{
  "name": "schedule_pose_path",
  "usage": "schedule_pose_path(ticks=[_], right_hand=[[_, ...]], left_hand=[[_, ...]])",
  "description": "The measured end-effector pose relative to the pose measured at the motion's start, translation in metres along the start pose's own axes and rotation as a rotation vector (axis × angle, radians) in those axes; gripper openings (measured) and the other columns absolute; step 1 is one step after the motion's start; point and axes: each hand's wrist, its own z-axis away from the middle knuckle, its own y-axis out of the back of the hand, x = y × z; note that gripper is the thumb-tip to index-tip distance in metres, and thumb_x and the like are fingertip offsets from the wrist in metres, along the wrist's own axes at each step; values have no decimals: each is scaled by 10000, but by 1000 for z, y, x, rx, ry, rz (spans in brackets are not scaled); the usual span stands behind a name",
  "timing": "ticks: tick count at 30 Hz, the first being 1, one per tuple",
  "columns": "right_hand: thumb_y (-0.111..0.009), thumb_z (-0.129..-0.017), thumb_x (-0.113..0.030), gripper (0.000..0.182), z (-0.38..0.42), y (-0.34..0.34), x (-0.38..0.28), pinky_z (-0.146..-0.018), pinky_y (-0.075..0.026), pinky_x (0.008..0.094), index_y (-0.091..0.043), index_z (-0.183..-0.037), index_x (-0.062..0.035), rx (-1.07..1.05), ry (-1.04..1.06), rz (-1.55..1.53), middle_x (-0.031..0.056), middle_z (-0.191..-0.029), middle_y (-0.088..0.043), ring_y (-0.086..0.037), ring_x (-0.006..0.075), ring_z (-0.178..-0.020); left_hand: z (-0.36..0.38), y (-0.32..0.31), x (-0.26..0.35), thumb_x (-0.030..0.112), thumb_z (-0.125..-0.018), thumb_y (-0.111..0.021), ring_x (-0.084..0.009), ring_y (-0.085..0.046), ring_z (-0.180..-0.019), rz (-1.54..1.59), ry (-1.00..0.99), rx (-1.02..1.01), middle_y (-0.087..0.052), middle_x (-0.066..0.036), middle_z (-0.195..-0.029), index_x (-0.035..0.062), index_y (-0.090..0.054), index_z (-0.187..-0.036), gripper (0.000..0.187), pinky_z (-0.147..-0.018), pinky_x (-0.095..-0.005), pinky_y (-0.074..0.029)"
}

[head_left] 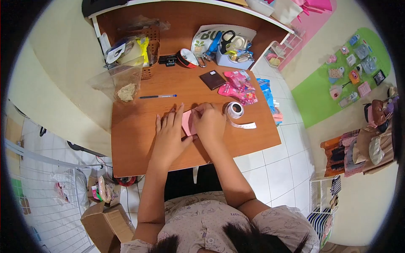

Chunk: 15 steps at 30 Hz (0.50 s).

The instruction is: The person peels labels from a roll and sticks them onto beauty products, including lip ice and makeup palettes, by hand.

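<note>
A small pink piece [188, 123], like paper or card, lies on the brown desk [139, 156] between my two hands. My left hand [169, 131] rests flat at its left side, fingers spread and pointing away from me, with the thumb near its lower edge. My right hand [209, 123] is curled over its right side, the fingers bent together on the pink piece. Part of the piece is hidden under my right hand. Just right of that hand sits a roll of white tape [235, 110] with its loose end stretched out on the desk.
A pen [158, 96] and a clear bag [126, 91] lie at the left. Beyond my hands are a dark brown wallet-like item [212, 79], pink packets [240, 88], a blue-white bin of tools [234, 61] and a brown basket [152, 50]. A shelf edge [190, 3] overhangs the back.
</note>
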Motion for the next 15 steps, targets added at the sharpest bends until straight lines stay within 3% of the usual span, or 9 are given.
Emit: schedule_pose_path(ticks=[4, 7, 15], right_hand=[[-759, -772, -195, 313, -9, -3, 10, -737, -487, 470, -580, -920, 13, 104, -57, -147, 194, -864, -663, -647, 384, -857], [-784, -757, -208, 386, -18, 1, 23, -706, -505, 470, -524, -916, 29, -37, -107, -281, 234, -849, -655, -650, 417, -821], [-752, -806, -265, 381, -19, 4, 15, -714, -511, 463, -536, -914, 29, -117, -168, -235, 235, -823, -664, -662, 415, -825]], left_hand=[[0, 3, 3, 368, -731, -799, -395, -408, -1322, 44, 12, -2, -427, -227, -1413, 82, -257, -1502, 985, -1146, -581, -186], [0, 0, 1, 375, -731, -800, -391, -410, -1319, 35, 21, -6, -435, -228, -1404, 80, -252, -1503, 992, -1149, -575, -183], [0, 2, 3, 367, -730, -802, -376, -421, -1305, 21, 13, -17, -444, -215, -1396, 73, -267, -1496, 980, -1152, -563, -183]])
